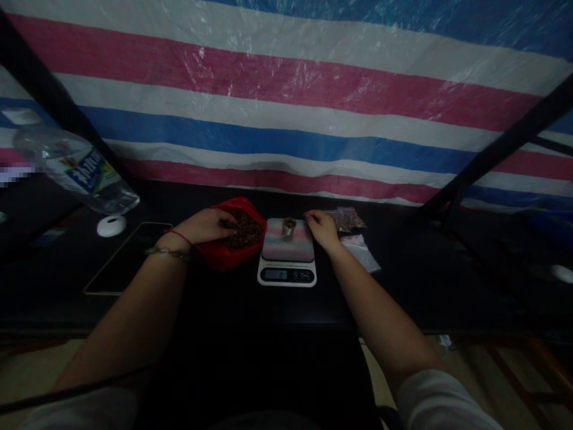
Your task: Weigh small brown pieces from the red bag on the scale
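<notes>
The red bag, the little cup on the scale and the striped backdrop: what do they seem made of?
Red bag: probably thin plastic, softly shiny, judging by its folds.
Little cup: perhaps shiny metal, from its silvery side, but too small to be sure.
Striped backdrop: likely glossy woven plastic, given its mesh-like grain and glints.

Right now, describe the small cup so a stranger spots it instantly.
On the black table, find the white scale just right of the red bag. The small cup stands toward the scale's far side. Unlike the bag, it alone stands on the scale, pale-sided and brownish on top.
</notes>
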Demonstrator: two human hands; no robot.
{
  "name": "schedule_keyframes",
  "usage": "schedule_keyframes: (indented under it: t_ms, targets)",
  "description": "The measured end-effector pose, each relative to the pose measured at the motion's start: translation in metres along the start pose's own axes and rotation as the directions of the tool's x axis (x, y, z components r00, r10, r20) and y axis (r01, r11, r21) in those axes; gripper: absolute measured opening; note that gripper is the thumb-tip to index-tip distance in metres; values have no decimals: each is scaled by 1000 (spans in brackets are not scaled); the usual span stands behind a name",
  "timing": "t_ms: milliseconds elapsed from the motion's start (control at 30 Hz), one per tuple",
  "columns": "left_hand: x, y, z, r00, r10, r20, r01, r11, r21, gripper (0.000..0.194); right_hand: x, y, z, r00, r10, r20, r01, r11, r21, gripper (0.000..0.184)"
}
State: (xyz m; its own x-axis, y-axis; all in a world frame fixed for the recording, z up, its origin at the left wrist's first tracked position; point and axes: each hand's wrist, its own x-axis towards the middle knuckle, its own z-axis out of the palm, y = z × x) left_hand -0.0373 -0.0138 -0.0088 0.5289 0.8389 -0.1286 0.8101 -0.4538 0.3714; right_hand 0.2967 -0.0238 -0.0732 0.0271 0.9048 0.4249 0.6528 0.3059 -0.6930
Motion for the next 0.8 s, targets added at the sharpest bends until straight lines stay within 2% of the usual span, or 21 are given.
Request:
schedule_keyframes:
  t_ms: [167,433,567,667,800]
  targets:
    - [-1,5,0,1000,-3,27,4,999,-48,37,0,-1,-1,1000,13,0,-13,1000,-10,24]
    - [-1,2,1,1000,28,-11,-29,998,-57,41,0,-1,0,1000,20,-1,-20,999,-38,24]
    - [-1,1,0,992,8,-128,-1,999,48,43,0,0,-1,1000,19,-6,-19,999,-31,24]
    - [0,3,-1,978,44,-204,-24,995,99,45,0,1,-1,1000,5,-4,-5,1000,-30,25]
    - [3,10,2,988,80,-133,-68,994,86,42,-1,1,-1,1000,-16,-1,16,999,-29,25]
